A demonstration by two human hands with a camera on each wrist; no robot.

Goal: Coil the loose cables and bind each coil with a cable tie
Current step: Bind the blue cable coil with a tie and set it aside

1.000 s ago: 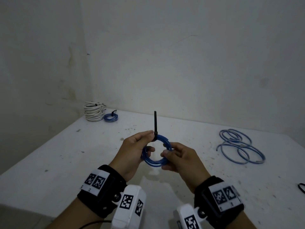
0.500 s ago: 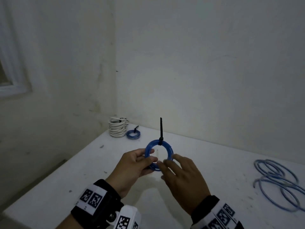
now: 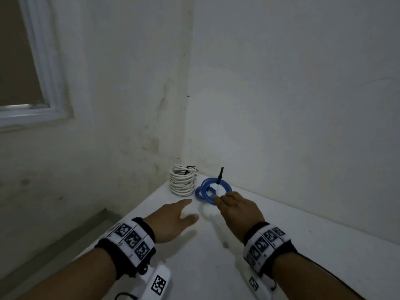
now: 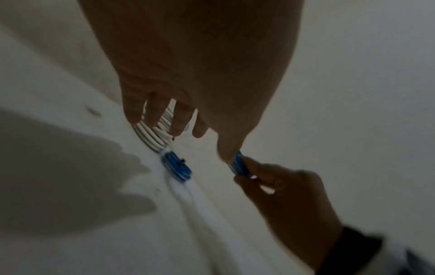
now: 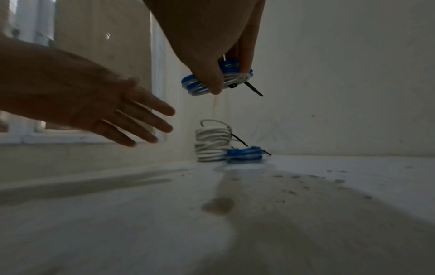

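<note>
Two walls meet at the far corner of the white table (image 3: 281, 256), and that corner is where the finished bundles sit, so room is tight there: wall behind, wall to the left, and the table's left edge dropping away close beside the white coil (image 3: 181, 182). Nearer the person the table offers plenty of open surface for moving.

That white coil stands as a tall stack of loops with a dark tie at its top; I judge it the heaviest piece here, springy and likely to topple if knocked. Touching or just beside its right flank lies a small blue coil (image 5: 244, 154), flat on the table, bound, its tie tail poking out.

A second blue coil (image 3: 225, 185) is held above the table by the right hand (image 3: 238, 208), thumb and fingertips pinching the near arc of the ring. It looks light and fairly stiff as a bundle, with a smooth sheath that could slip in a loose pinch; taking it across the rim, as now, or right next to the tie seems safest. Setting it down just right of the other blue coil would keep clear of the stack.

The left hand (image 3: 173, 219) hovers low over the table with fingers spread and straight, holding nothing.

Smallest is the black cable tie (image 3: 220, 175), its free tail sticking up from the held coil's far side, stiff and thin.
</note>
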